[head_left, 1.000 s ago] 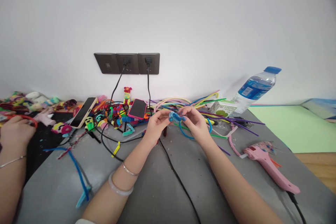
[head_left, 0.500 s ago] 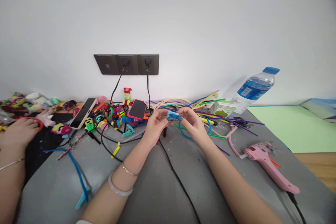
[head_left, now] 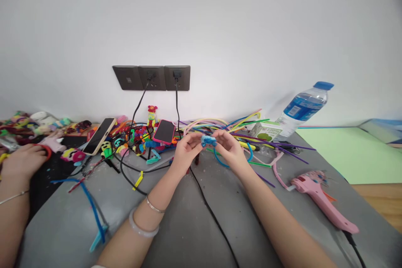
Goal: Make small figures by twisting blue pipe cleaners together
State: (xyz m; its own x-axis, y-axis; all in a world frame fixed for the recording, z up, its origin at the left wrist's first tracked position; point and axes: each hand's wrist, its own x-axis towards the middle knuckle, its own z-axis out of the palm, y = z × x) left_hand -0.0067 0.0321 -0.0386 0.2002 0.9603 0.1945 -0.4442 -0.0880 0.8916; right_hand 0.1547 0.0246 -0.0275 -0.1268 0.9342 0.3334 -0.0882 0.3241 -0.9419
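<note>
My left hand (head_left: pixel 186 151) and my right hand (head_left: pixel 228 147) meet above the grey table (head_left: pixel 176 226), both pinching a small blue twisted pipe-cleaner piece (head_left: pixel 207 140) between the fingertips. A blue pipe-cleaner tail (head_left: pixel 220 161) curls down from it under my right hand. Behind my hands lies a spread of coloured pipe cleaners (head_left: pixel 232 124). A pink-cased phone (head_left: pixel 164 130) rests just left of my left hand.
A pink glue gun (head_left: pixel 317 194) lies at the right, its black cable (head_left: pixel 213 213) crossing the table. A water bottle (head_left: pixel 303 106) and small green box (head_left: pixel 266 130) stand behind. Another person's hand (head_left: pixel 21 161) rests at the left near small toys (head_left: pixel 135 136) and a second phone (head_left: pixel 99 135).
My hands have lifted slightly and turned the blue piece between the fingertips. The other person's hand at the left has shifted a little.
</note>
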